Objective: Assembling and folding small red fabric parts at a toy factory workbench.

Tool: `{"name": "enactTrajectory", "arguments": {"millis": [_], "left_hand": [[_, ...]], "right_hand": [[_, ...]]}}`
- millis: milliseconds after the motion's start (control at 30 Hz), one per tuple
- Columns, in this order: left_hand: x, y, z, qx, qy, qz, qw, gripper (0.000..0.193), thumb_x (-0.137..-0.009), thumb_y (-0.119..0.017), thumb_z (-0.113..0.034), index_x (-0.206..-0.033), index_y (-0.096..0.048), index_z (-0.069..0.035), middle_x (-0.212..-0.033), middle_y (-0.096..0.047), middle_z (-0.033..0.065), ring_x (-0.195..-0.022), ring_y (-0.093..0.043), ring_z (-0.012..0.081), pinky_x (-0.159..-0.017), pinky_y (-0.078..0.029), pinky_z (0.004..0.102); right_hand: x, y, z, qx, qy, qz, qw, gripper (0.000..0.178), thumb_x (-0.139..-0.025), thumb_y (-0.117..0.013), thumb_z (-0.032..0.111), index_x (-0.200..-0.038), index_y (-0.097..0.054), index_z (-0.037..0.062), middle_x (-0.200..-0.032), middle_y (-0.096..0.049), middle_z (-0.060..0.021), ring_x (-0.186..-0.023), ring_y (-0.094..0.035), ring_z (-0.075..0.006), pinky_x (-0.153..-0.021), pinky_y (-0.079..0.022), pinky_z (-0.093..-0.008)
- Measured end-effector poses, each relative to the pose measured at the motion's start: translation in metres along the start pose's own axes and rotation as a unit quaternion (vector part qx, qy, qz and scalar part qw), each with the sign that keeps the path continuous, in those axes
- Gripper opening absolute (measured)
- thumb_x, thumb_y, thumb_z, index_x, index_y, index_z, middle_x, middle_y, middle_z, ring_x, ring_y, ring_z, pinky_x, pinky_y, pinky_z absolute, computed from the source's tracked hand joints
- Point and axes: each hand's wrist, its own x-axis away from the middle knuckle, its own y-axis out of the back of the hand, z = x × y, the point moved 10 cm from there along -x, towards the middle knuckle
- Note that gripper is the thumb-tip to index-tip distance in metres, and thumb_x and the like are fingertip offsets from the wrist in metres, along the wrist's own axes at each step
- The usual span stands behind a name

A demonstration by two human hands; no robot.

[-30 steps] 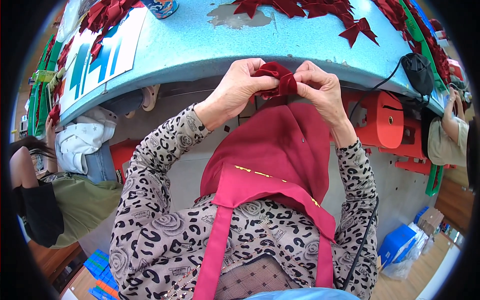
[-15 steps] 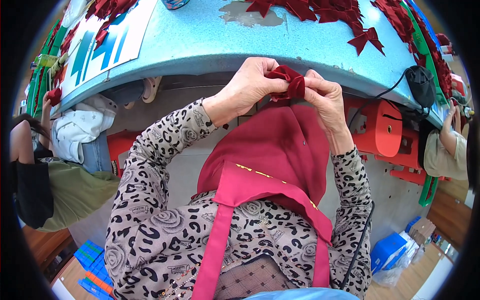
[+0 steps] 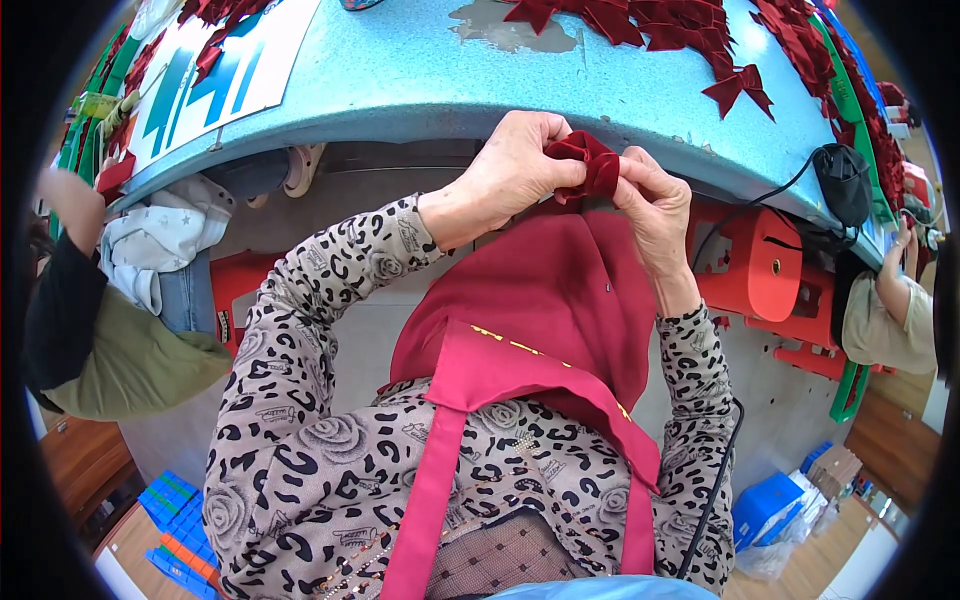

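Note:
Between my two hands, just off the near edge of the blue table (image 3: 400, 90), is a dark red velvet bow (image 3: 590, 165), its loops bunched together. My left hand (image 3: 515, 165) pinches its left side between thumb and fingers. On the other side, my right hand (image 3: 655, 190) grips it with thumb and forefinger. The fingers partly cover the bow, so its tails cannot be made out. Finished-looking red bows (image 3: 740, 90) lie farther back on the table.
Piles of red bows (image 3: 690, 30) cover the far right of the table. A white sheet with teal strips (image 3: 230, 75) lies at the left. A black pouch with a cord (image 3: 842, 185) sits at the right edge. Red stools (image 3: 765, 260) stand below; people sit on both sides.
Both hands have shifted slightly right with the bow, still gripping it. The person at the left has raised an arm and leaned toward the table.

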Motion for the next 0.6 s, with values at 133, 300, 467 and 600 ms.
{"name": "enactTrajectory", "arguments": {"millis": [133, 300, 467, 600], "left_hand": [[0.0004, 0.0024, 0.001, -0.019, -0.003, -0.007, 1.0, 0.01, -0.077, -0.065, -0.004, -0.082, -0.056, 0.0, -0.073, -0.058, 0.0025, -0.064, -0.054, 0.007, -0.057, -0.045, 0.0204], [0.0014, 0.0024, 0.0019, -0.045, 0.004, -0.002, 0.999, 0.01, -0.077, -0.064, -0.002, -0.082, -0.057, 0.002, -0.074, -0.058, 0.0028, -0.064, -0.054, 0.0073, -0.057, -0.046, 0.0209], [0.0005, 0.0017, 0.0035, -0.081, 0.006, 0.004, 0.997, 0.01, -0.076, -0.063, -0.002, -0.083, -0.057, 0.003, -0.074, -0.059, 0.0037, -0.065, -0.055, 0.0079, -0.058, -0.047, 0.0215], [-0.0005, -0.0007, 0.0046, -0.088, 0.011, 0.012, 0.996, 0.012, -0.075, -0.064, -0.002, -0.084, -0.058, 0.003, -0.076, -0.06, 0.0043, -0.065, -0.056, 0.008, -0.06, -0.047, 0.0214]], "right_hand": [[0.0016, -0.0009, 0.0001, 0.061, -0.014, -0.025, 0.998, 0.016, -0.08, -0.066, 0.003, -0.096, -0.068, 0.0002, -0.07, -0.047, 0.0041, -0.063, -0.041, -0.0031, -0.053, -0.032, -0.017], [0.0026, 0.0004, -0.0003, 0.092, -0.006, -0.028, 0.995, 0.016, -0.078, -0.066, 0.0, -0.094, -0.069, 0.0007, -0.067, -0.046, 0.0046, -0.061, -0.038, -0.0034, -0.053, -0.03, -0.0181], [0.0023, -0.0007, 0.0014, 0.1, 0.002, -0.001, 0.995, 0.016, -0.078, -0.067, 0.001, -0.094, -0.068, 0.0001, -0.068, -0.046, 0.0044, -0.062, -0.039, -0.0035, -0.054, -0.031, -0.018], [0.0021, 0.0, 0.0013, 0.1, 0.016, 0.02, 0.995, 0.017, -0.078, -0.067, 0.002, -0.094, -0.068, -0.0009, -0.068, -0.045, 0.0047, -0.061, -0.038, -0.0031, -0.052, -0.029, -0.0178]]}}
